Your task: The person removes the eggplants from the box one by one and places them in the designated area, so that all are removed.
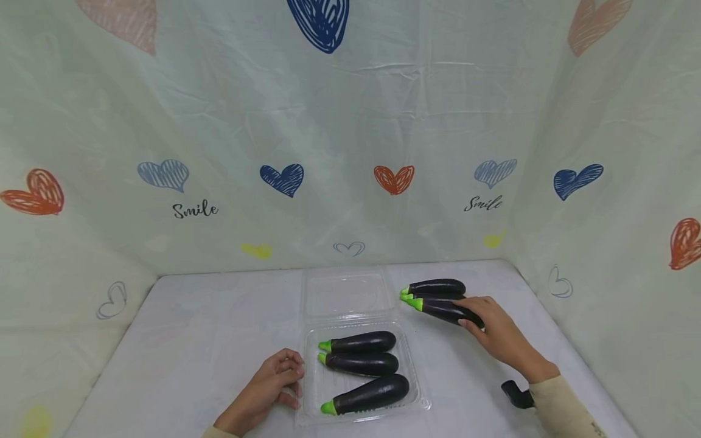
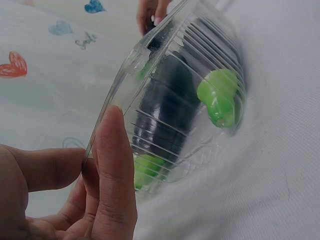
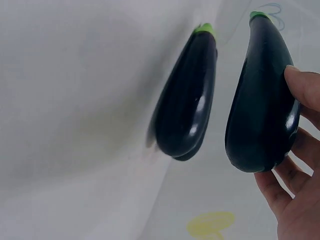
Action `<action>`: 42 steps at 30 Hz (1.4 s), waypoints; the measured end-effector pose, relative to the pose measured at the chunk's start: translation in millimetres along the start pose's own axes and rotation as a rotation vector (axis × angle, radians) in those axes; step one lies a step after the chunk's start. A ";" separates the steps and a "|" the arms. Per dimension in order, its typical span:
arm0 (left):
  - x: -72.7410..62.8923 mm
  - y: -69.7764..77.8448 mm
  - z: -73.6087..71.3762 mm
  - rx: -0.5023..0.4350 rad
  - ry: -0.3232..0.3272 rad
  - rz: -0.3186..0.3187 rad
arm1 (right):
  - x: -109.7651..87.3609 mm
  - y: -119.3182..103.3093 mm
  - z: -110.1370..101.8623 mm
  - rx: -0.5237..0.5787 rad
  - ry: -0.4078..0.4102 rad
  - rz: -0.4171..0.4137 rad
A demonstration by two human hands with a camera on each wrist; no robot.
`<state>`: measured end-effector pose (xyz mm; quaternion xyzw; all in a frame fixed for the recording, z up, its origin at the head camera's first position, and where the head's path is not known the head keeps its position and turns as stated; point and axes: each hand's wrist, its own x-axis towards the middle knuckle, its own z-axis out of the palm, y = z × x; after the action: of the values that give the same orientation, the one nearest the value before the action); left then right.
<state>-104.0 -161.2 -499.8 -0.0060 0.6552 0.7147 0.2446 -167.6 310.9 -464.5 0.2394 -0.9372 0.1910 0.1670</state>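
A clear plastic clamshell container (image 1: 358, 421) lies with its lid folded back. In its base are three dark eggplants with bright green stem ends: a back one (image 1: 364, 342), a middle one (image 1: 361, 364) and a front one (image 1: 373, 393) set a little apart. My left hand (image 1: 279, 380) pinches the container's left rim between thumb and finger, plain in the left wrist view. At the back right my right hand (image 1: 495, 328) grips another eggplant (image 3: 262, 100) around its thick end. Close behind it two more eggplants (image 3: 187, 95) lie side by side on the table.
The open lid (image 1: 347, 295) lies flat behind the base. White cloth covers the table (image 1: 219, 328), and a heart-printed curtain (image 1: 339, 121) rises behind it and at both sides. A black curved piece (image 1: 517, 395) shows at the right sleeve.
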 end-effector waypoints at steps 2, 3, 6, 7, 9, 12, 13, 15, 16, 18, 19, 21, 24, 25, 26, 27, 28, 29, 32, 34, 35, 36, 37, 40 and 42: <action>0.1 0.0 0.1 0.004 0.001 -0.001 | -1.5 3.7 0.7 0.000 -0.003 0.015; 0.3 0.0 0.1 0.006 0.002 -0.002 | -2.2 5.4 1.0 -0.001 -0.005 0.021; 0.8 -0.1 0.0 0.010 0.003 -0.005 | -4.1 9.6 1.4 0.003 -0.010 0.043; 1.0 -0.1 -0.1 0.010 0.003 -0.006 | -4.7 10.9 1.6 0.002 -0.013 0.049; 1.0 -0.1 -0.3 0.007 0.002 -0.008 | -5.9 13.3 2.2 0.002 -0.017 0.059; 0.6 0.0 -0.2 0.001 0.000 -0.010 | -7.6 16.6 3.6 0.007 -0.022 0.068; 0.3 0.1 0.0 -0.001 -0.001 -0.011 | -8.1 17.7 4.2 0.009 -0.025 0.072; 0.1 0.0 0.0 -0.005 -0.005 -0.009 | -9.2 20.2 5.7 0.015 -0.028 0.079; 0.0 0.0 0.0 -0.006 -0.006 -0.008 | -9.7 21.5 6.6 0.018 -0.031 0.083; 0.1 -0.1 -0.2 -0.006 -0.009 -0.005 | -10.7 24.5 8.8 0.017 -0.036 0.090; 0.1 -0.1 -0.2 -0.006 -0.010 -0.005 | -11.2 26.0 10.0 0.016 -0.038 0.092; -0.2 0.2 -0.1 -0.006 -0.012 -0.004 | -12.1 28.6 12.3 0.010 -0.044 0.094; -0.5 0.7 0.1 -0.006 -0.012 -0.005 | -12.9 31.4 14.5 0.005 -0.059 0.104; -0.6 0.9 0.2 -0.006 -0.012 -0.005 | -12.9 32.1 15.0 0.006 -0.065 0.107; -0.6 1.2 0.1 -0.006 -0.011 -0.007 | -12.9 32.4 15.4 0.005 -0.071 0.108; -0.5 1.3 0.1 -0.006 -0.010 -0.008 | -12.7 32.6 15.7 0.004 -0.078 0.110; -0.4 1.1 -0.1 -0.006 -0.010 -0.009 | -12.5 32.6 16.2 0.002 -0.086 0.111; -0.1 0.7 -0.3 -0.005 -0.009 -0.010 | -12.3 32.6 16.8 0.001 -0.092 0.111; 0.0 0.1 -0.5 -0.007 -0.007 -0.013 | -10.9 32.1 19.3 -0.018 -0.112 0.105; 0.1 -0.3 -0.4 -0.007 -0.008 -0.012 | -9.6 31.9 21.9 -0.039 -0.118 0.093; 0.2 -0.3 -0.5 -0.008 -0.008 -0.011 | -8.8 31.8 23.3 -0.052 -0.118 0.086; 0.1 -0.1 -0.4 -0.009 -0.009 -0.009 | -7.9 31.5 24.6 -0.066 -0.115 0.072; -0.1 0.2 -0.2 -0.010 -0.009 -0.008 | -7.0 31.5 26.1 -0.081 -0.111 0.060; -0.9 1.6 0.2 -0.011 -0.009 -0.007 | -4.6 31.3 30.0 -0.117 -0.092 0.024; -1.6 3.0 0.7 -0.011 -0.006 -0.007 | -3.1 31.0 31.7 -0.138 -0.088 0.006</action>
<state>-103.5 -161.2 -496.3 -0.0077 0.6503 0.7176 0.2492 -187.9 323.4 -501.9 0.2326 -0.9553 0.1160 0.1410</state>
